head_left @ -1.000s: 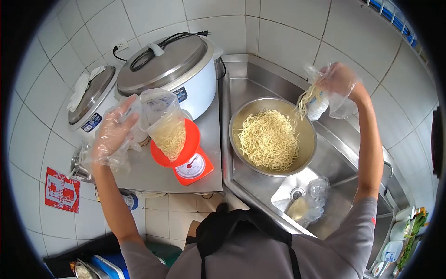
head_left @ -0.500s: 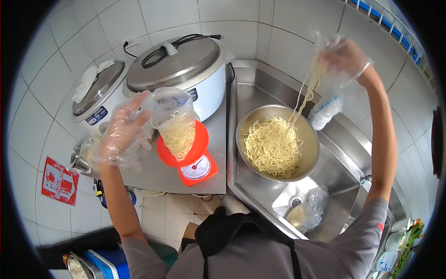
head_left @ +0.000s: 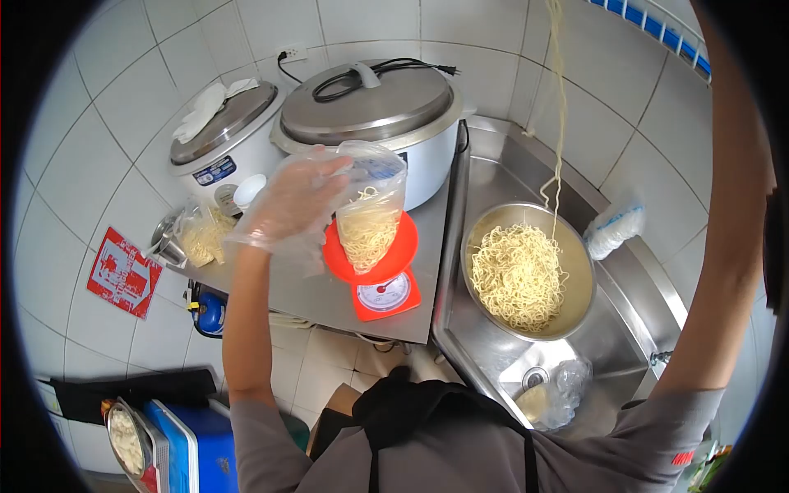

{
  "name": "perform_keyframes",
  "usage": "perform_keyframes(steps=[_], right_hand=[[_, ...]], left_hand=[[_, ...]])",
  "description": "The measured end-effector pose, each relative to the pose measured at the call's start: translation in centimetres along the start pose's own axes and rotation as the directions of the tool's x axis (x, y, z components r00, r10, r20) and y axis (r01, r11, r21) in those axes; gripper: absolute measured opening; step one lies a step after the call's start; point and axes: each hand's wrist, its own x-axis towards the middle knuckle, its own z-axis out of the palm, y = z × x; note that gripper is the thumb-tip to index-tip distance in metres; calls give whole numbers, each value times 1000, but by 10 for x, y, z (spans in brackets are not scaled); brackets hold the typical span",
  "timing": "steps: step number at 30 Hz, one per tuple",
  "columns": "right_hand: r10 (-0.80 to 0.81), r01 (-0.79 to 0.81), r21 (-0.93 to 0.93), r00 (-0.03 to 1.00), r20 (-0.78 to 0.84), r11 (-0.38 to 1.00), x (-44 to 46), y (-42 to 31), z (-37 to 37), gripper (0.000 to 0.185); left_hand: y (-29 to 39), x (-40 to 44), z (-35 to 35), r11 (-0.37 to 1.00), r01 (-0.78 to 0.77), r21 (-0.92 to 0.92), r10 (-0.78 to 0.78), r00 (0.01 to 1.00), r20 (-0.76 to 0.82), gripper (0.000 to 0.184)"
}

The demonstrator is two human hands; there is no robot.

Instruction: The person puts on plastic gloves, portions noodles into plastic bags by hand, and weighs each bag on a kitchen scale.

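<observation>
My left hand (head_left: 300, 193), in a clear plastic glove, has its fingers closed at the rim of a clear plastic bag (head_left: 380, 168). Noodles (head_left: 367, 230) fill the bag's lower part, which rests on the round red pan (head_left: 404, 256) of a kitchen scale (head_left: 385, 294). My right arm (head_left: 731, 222) reaches up past the frame's upper right edge, so the hand is out of sight. A few long noodle strands (head_left: 560, 107) dangle from the top edge toward a steel bowl (head_left: 579, 300) holding a heap of noodles (head_left: 518, 279).
Two rice cookers (head_left: 370, 111) stand at the back of the steel counter. Beside them are a bag of noodles (head_left: 201, 238) and a metal container (head_left: 167, 238). The bowl sits over the sink (head_left: 493, 361), where a crumpled plastic bag (head_left: 571, 386) lies. Another plastic bundle (head_left: 615, 230) leans at the sink's rim.
My right hand has risen out of view, drawing the strands higher above the bowl. The left hand has moved further over the bag's rim. The whole view has shifted.
</observation>
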Motion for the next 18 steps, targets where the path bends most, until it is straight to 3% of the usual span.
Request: perform_keyframes(steps=[3, 5, 8, 12, 16, 18], right_hand=[[37, -37, 2, 999, 28, 999, -9, 17, -2, 18], [62, -62, 1, 997, 43, 998, -13, 25, -2, 18], [87, -87, -10, 994, 63, 996, -17, 35, -3, 18], [117, -116, -22, 991, 70, 993, -21, 48, -8, 19], [147, -144, -46, 986, 77, 989, -30, 61, -15, 19], [165, -160, -60, 984, 73, 985, -37, 69, -22, 19]], left_hand=[[-4, 3, 5, 985, -69, 156, 80, 994, -68, 36], [-16, 4, 12, 948, -167, 271, 222, 957, -186, 35], [-25, 8, 17, 947, -192, 259, 282, 882, -377, 37], [31, 5, 7, 865, -474, 166, 502, 807, -311, 52], [87, 43, 78, 790, -482, -378, 329, 854, -403, 39], [110, 73, 118, 595, -392, -701, 367, 909, -197, 37]])
